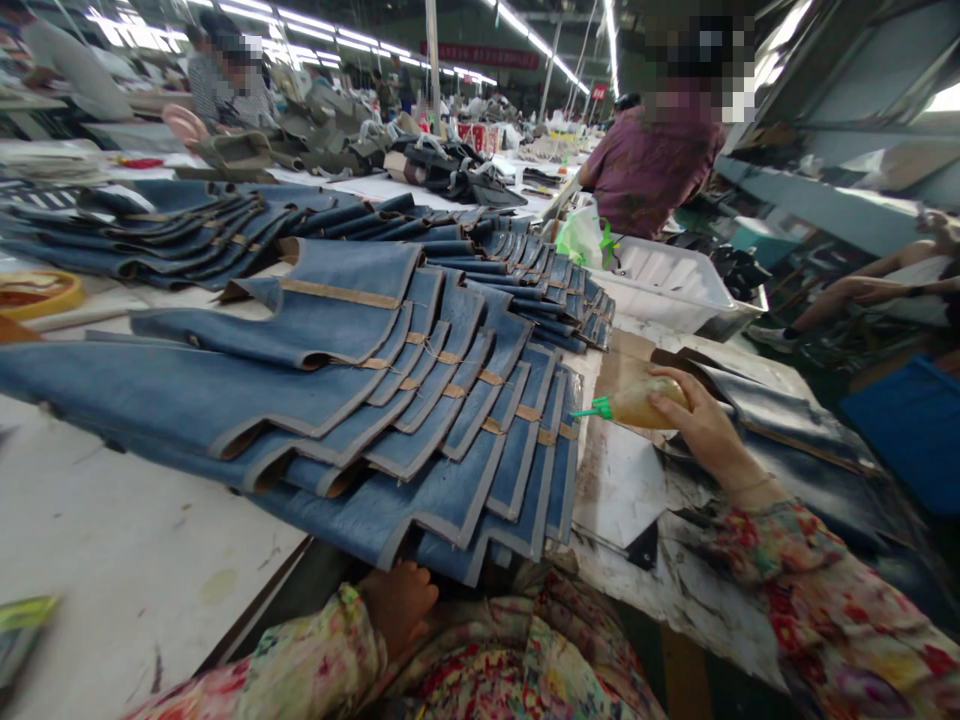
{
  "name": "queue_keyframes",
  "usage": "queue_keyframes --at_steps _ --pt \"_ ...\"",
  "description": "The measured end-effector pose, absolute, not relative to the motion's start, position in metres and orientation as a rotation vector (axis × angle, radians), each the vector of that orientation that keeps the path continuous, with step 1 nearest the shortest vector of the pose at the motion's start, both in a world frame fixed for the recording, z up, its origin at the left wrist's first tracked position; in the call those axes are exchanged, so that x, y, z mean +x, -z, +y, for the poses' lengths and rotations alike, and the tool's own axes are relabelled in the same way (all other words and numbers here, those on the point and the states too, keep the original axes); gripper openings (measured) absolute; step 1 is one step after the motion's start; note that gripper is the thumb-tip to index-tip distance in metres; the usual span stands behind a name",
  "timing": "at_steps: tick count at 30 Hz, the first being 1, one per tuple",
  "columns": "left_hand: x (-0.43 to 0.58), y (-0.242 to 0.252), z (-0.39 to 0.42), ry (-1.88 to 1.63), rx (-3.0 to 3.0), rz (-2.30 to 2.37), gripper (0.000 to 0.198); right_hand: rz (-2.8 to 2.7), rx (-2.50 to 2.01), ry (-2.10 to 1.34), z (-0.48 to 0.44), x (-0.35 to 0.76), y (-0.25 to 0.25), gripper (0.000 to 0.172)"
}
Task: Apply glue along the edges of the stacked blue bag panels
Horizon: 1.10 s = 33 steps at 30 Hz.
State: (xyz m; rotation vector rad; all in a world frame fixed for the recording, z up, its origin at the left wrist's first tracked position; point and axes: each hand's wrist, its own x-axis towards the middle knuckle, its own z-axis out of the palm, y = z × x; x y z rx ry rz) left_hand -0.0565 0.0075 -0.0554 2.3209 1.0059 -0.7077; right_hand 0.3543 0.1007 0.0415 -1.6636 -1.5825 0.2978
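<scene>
A fanned stack of blue leather pieces (420,400) with tan glued edges lies overlapped across the table in front of me. My right hand (701,425) is closed round a squeeze bottle (637,402) of amber glue, whose green nozzle points left at the edge of the nearest pieces. My left hand (401,600) sits at the table's near edge, under the overhanging front of the stack, fingers curled; what they grip is hidden. Both sleeves are floral.
More blue pieces (172,230) are spread further back. A white plastic tray (667,285) stands behind the bottle, dark leather (780,415) lies to the right, and a yellow tape roll (37,292) sits at far left. Other workers sit at the back and right.
</scene>
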Motion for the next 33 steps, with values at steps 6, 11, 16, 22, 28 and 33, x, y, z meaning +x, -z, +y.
queue_keyframes --at_steps 6,11,16,22,28,33 --pt "-0.056 0.046 0.007 0.837 2.322 1.035 0.027 -1.579 -1.663 -0.137 0.108 0.352 -0.036 0.043" --pt "-0.059 0.046 0.008 0.759 2.346 1.019 0.025 -1.604 -1.643 -0.321 0.089 0.345 -0.042 0.042" --pt "-0.058 0.048 0.008 0.782 2.340 1.026 0.026 -1.539 -1.636 -0.315 0.080 0.340 -0.047 0.042" --pt "-0.058 0.046 0.009 0.800 2.374 0.977 0.026 -1.627 -1.579 -0.295 0.067 0.339 -0.044 0.040" --pt "-0.055 0.036 0.010 0.820 2.383 0.959 0.026 -1.624 -1.557 -0.259 0.062 0.339 -0.041 0.039" --pt "-0.054 0.027 0.008 0.833 2.384 0.951 0.026 -1.626 -1.547 -0.292 0.055 0.332 -0.042 0.039"
